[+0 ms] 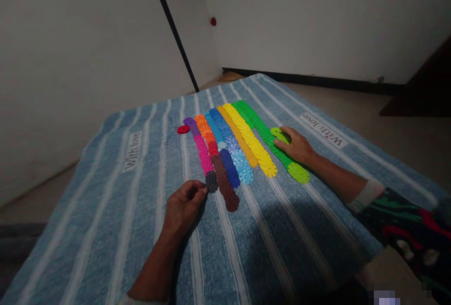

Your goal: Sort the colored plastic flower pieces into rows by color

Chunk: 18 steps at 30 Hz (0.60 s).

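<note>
Overlapping notched plastic discs lie in colour-sorted rows on a striped cloth. At the near end of the pink row [202,152], my left hand [185,204] pinches the edge of a dark grey disc [211,181]. A brown row [227,185] runs just right of it. My right hand [298,146] has its thumb and fingers closed on lime green discs [278,133], beside the green row [262,131]. Another lime disc [299,172] ends that row. Between the hands lie blue [230,138], amber [241,140] and yellow [253,147] rows.
A red disc [183,129] lies left of the purple discs [190,123]. The blue striped cloth [141,220] covers the work surface. A black pole [176,37] stands behind the far edge, before pale walls. A dark shadow falls across the near cloth.
</note>
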Available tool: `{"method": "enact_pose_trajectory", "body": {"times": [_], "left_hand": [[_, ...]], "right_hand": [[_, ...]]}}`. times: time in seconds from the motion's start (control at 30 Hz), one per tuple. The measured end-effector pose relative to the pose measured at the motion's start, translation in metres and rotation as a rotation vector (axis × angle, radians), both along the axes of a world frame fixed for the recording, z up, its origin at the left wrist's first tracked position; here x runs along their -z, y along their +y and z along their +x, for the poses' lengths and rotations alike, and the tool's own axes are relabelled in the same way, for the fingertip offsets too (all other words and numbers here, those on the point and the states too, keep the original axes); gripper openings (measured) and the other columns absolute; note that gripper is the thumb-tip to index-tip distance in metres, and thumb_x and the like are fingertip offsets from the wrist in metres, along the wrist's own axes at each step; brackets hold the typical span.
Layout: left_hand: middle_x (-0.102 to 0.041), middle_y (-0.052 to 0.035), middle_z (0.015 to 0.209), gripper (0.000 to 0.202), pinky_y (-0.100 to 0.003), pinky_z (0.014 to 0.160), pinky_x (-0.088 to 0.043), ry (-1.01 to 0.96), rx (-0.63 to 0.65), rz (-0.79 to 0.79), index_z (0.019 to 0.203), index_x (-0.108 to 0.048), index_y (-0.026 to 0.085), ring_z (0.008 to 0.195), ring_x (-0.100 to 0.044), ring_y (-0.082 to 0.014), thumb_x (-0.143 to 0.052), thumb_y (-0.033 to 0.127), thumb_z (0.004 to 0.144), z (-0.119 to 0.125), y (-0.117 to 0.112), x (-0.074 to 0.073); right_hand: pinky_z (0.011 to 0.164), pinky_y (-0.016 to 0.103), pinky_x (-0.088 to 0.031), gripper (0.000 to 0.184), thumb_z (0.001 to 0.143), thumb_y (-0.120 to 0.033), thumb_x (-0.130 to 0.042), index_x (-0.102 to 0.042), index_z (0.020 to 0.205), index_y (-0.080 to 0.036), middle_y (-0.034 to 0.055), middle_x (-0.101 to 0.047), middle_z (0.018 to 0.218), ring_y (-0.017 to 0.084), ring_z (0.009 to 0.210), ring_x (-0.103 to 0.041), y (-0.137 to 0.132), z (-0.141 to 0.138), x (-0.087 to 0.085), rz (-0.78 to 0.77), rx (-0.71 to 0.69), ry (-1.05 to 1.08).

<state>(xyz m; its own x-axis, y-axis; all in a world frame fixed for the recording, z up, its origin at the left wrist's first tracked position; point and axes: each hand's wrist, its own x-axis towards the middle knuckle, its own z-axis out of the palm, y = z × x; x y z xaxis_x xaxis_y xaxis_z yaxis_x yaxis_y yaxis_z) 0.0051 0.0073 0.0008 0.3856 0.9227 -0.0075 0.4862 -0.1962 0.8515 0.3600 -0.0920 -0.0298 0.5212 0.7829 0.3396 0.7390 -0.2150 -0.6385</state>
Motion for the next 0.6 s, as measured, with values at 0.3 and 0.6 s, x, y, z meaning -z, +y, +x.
{"method": "enact_pose_trajectory", "body": {"times": [0.3, 0.6], "left_hand": [[-0.057, 0.0019, 0.063, 0.025, -0.026, 0.056, -0.04, 0.007, 0.027, 0.009, 0.074, -0.062, 0.02, 0.058, -0.051, -0.0138, -0.062, 0.045, 0.07, -0.006, 0.001, 0.005], [-0.056, 0.0011, 0.065, 0.024, -0.024, 0.057, -0.039, 0.023, 0.025, 0.013, 0.073, -0.06, 0.019, 0.062, -0.05, -0.0143, -0.061, 0.043, 0.073, -0.008, -0.001, 0.006]], "right_hand": [[0.101, 0.048, -0.044, 0.06, 0.079, -0.051, -0.06, -0.057, 0.126, -0.015, 0.0167, -0.062, 0.125, 0.03, 0.117, -0.057, 0.023, -0.005, 0.008, 0.015, 0.013, -0.039], [0.1, 0.047, -0.045, 0.058, 0.079, -0.05, -0.059, -0.056, 0.126, -0.016, 0.0155, -0.062, 0.124, 0.029, 0.114, -0.058, 0.03, -0.006, 0.017, 0.033, 0.021, -0.04]]}}
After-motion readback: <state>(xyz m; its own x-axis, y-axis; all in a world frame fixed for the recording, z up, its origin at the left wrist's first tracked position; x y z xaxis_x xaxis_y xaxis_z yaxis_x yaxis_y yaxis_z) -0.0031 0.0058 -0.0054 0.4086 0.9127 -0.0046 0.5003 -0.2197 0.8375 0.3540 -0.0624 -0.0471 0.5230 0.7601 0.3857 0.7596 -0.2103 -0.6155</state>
